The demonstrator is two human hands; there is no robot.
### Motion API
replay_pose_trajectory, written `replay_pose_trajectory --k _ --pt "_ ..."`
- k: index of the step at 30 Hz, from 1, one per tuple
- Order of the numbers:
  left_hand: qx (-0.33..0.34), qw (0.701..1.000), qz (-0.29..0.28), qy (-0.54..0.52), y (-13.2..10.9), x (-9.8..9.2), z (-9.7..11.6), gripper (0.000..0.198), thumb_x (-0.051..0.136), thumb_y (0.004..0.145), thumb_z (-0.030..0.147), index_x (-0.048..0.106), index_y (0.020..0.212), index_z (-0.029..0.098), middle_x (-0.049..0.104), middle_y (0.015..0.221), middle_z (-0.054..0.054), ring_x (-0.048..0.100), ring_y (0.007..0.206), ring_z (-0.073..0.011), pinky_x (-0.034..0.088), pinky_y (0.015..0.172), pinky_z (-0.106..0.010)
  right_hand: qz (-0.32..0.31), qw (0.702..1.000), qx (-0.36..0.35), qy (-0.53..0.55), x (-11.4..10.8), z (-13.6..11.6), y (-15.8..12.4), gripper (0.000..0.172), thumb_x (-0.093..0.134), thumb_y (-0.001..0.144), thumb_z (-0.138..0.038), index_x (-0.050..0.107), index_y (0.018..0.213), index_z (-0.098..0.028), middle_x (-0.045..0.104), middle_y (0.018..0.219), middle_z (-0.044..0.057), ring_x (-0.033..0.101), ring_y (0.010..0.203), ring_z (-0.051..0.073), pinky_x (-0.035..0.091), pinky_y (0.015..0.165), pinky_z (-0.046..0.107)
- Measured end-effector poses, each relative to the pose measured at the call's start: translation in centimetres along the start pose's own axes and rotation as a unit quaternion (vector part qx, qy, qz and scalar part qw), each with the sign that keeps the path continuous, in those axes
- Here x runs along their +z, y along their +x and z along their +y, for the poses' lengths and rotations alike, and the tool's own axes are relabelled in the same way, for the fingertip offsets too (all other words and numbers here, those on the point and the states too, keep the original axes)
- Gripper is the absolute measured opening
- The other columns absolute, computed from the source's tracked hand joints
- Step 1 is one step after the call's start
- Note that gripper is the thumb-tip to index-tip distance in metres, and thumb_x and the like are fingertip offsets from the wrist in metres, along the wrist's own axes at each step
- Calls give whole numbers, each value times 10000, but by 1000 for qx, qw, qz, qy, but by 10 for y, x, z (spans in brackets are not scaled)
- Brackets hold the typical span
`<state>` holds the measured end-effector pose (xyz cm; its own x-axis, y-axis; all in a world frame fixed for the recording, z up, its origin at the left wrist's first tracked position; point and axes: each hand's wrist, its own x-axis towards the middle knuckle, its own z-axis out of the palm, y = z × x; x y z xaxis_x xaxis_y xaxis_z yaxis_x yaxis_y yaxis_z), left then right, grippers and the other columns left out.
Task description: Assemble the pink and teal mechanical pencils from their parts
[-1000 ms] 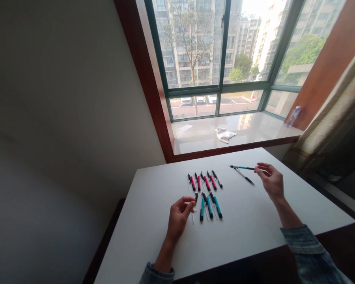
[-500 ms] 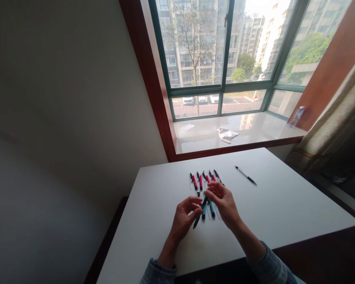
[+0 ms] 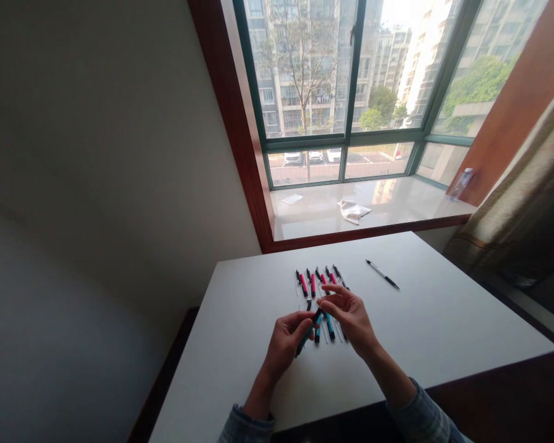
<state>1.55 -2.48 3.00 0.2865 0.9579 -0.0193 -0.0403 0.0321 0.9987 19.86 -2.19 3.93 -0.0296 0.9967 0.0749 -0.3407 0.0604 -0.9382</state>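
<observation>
Right, looking down from the head camera, all the action sits at the middle of a white table [image 3: 244,363] below a big window. The left hand [image 3: 284,347] is curled firmly around a teal-and-black pen [image 3: 308,333], thumb and fingers pinching the barrel, with the lower end poking out toward the person at a slant. The right hand [image 3: 351,320] is right beside it, fingers loosely curved and reaching over to the pen's upper end, though from this angle I can't tell whether they're actually gripping it. Under the hands, a row of pink-and-black pens [image 3: 312,284] lies side by side, and just nearer the person comes a row of teal-and-black pens [image 3: 329,326], partly hidden by the fingers. Thin pale strips lie among them, too small to make out. Well off to the right, a lone silver-and-black pen [image 3: 382,274] sits at an angle on the tabletop. Beyond the table, on the glossy window sill [image 3: 397,206], we've got a crumpled white cloth [image 3: 353,211], a slip of paper [image 3: 292,199] and, over by the curtain [image 3: 512,184], a plastic bottle [image 3: 461,184].
</observation>
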Motion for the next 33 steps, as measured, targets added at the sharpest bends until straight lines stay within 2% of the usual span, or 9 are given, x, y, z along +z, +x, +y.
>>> replay_pose_trajectory --k 3,5,9,13,17,21,26,28,33 --pt "1 1000 6 4 0 0 2 384 746 848 454 782 1053 131 774 861 -104 659 698 -180 542 674 -296 -22 1000 -10 -13 -1 -5 -1 489 791 837 -436 652 1257 -228 767 1060 94 696 1103 280 536 978 437" --pt "2 1000 6 6 -1 0 4 388 742 849 458 784 1057 133 773 864 -104 661 708 -187 545 682 -302 -14 999 -22 -37 -1 -6 -1 458 786 836 -445 668 1226 -236 757 1042 80 695 1081 273 544 957 424" --pt "5 1000 11 7 -1 0 5 378 743 849 454 785 1053 138 772 873 -103 664 723 -191 550 699 -309 -10 997 -31 -68 0 -8 0 417 800 819 -422 690 1175 -235 733 923 44 707 915 239 568 854 386" --pt "7 1000 15 5 0 0 5 373 742 849 461 789 1041 144 771 868 -97 659 716 -186 548 704 -309 -20 997 -37 -66 1 -10 -1 411 772 842 -417 682 1207 -250 739 1013 62 693 1030 260 554 917 411" --pt "6 1000 14 8 0 0 6 374 745 846 462 789 1042 146 770 865 -95 655 714 -185 544 704 -305 -23 996 -44 -78 2 -11 -1 390 778 839 -394 689 1187 -243 731 967 51 695 972 248 555 905 413" --pt "5 1000 9 8 0 0 6 374 739 850 465 784 1038 145 766 870 -95 655 725 -191 543 711 -308 -38 996 -49 -66 1 -10 -2 378 735 879 -385 670 1230 -259 733 1061 67 670 1096 261 539 950 416" --pt "6 1000 18 14 1 -1 3 396 746 835 487 785 1017 138 763 854 -100 649 707 -192 534 689 -304 -25 996 -56 -68 2 -7 1 364 776 844 -398 696 1164 -244 740 964 51 700 981 247 554 919 417" --pt "3 1000 17 8 1 -1 2 388 751 831 482 784 1002 136 764 844 -99 649 699 -189 533 687 -302 -11 996 -70 -53 1 -7 3 345 770 850 -406 701 1145 -244 751 971 54 701 990 246 556 921 410" --pt "4 1000 18 -12 0 -2 1 335 757 839 445 783 1001 152 770 862 -85 642 696 -159 528 692 -274 39 990 -103 -92 -22 -11 9 365 749 867 -432 685 1167 -235 759 1031 69 708 1008 251 572 932 425"
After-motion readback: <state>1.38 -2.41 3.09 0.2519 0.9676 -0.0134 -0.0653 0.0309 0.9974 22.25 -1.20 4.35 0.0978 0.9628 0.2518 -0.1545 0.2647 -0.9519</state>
